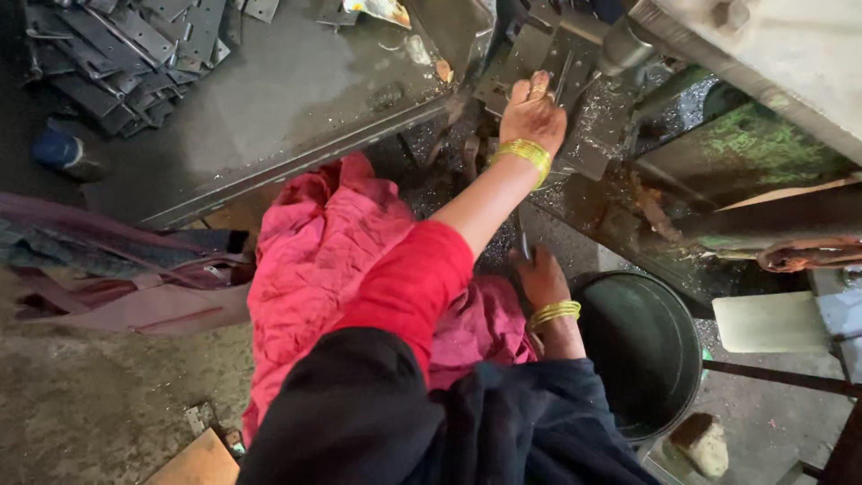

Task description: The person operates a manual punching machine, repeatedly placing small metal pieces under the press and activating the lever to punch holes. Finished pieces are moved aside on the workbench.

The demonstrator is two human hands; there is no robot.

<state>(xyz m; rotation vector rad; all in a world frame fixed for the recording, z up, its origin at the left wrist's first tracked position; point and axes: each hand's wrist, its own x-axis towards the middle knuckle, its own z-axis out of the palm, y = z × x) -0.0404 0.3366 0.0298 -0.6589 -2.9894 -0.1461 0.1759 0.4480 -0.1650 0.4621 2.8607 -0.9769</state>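
Observation:
My left hand (533, 112), with yellow bangles on its wrist and a red sleeve behind it, reaches up to the grimy press machine (718, 135). Its fingers are curled on a flat grey metal plate (530, 54) lying on the machine bed. My right hand (541, 277), also wearing yellow bangles, is lower down by my lap, beside the rim of a dark round bucket (669, 310). It is closed on a thin dark metal strip (523, 241) that sticks up from it. Much of the strip is hard to make out.
A heap of flat grey metal plates (126, 54) lies at the top left on a sloping steel table (296, 99). Pink cloth (314, 251) covers my lap. A stone (702, 445) sits by the bucket, and a wooden board (202, 462) lies on the floor.

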